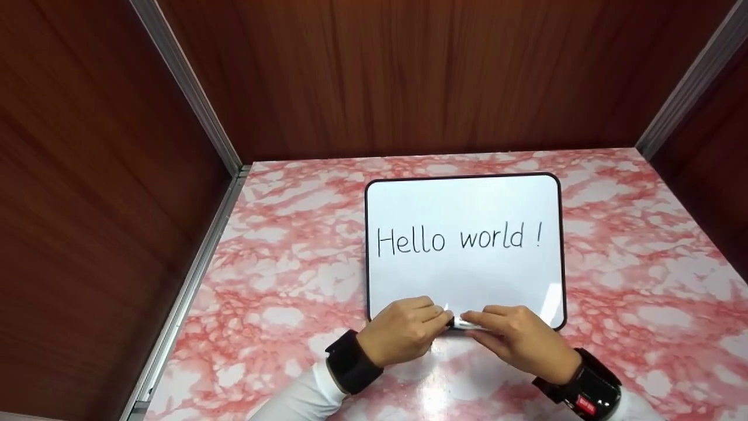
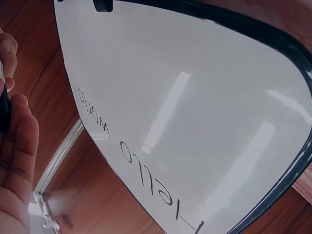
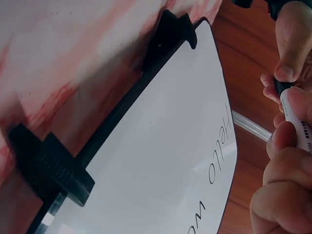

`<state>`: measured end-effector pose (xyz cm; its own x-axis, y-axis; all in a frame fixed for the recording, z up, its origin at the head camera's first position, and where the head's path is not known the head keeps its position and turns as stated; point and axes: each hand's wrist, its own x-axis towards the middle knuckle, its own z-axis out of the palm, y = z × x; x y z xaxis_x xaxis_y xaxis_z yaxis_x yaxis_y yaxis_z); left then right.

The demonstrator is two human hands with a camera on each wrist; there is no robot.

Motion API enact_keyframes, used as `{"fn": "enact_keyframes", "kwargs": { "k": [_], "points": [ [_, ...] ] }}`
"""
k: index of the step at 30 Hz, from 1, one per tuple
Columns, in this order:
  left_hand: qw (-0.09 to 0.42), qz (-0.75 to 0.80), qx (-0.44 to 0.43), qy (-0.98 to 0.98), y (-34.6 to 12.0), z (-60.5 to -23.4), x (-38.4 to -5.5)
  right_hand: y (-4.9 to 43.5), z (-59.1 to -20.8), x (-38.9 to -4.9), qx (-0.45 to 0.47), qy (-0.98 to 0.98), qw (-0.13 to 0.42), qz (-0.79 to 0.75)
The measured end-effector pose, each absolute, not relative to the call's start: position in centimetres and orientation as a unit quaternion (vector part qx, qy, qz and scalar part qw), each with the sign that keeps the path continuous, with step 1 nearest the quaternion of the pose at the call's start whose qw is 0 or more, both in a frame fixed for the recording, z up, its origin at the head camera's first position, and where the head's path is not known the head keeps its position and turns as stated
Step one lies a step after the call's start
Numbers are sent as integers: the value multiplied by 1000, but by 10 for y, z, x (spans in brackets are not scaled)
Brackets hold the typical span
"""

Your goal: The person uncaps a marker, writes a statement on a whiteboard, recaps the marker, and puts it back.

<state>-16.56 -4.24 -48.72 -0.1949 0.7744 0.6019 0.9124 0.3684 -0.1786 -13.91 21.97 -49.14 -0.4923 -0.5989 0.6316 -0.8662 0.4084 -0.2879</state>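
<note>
A white marker [image 1: 466, 323] with a black end is held between both hands, just in front of the whiteboard's lower edge. My left hand [image 1: 403, 330] pinches its black cap [image 3: 282, 87], with the thumb pressed on it in the right wrist view. The white barrel [image 3: 296, 117] is gripped by my right hand [image 1: 517, 339], fingers curled round it. Behind the hands, the black-framed whiteboard [image 1: 461, 199] carries the words "Hello world !" in black handwriting. In the left wrist view, the cap and part of the left hand [image 2: 19, 151] show at the left edge.
Black clip-like feet [image 3: 63, 168] grip the whiteboard's lower edge. Under it lies a red-and-white marbled table [image 1: 292, 251]. Brown wood-grain panels [image 1: 409, 76] close off the back and sides, joined by metal strips [image 1: 193, 88].
</note>
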Motion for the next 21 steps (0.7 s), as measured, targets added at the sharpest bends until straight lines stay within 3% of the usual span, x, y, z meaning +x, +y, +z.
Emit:
{"fn": "enact_keyframes", "kwargs": {
  "k": [7,21],
  "points": [
    [331,-93,-552,-760,-42,-486,-163,221,-493,-140,454,-803,211,324],
    [254,-138,-495,-819,-44,-487,-165,228,-491,-140,414,-838,254,249]
  ]
}}
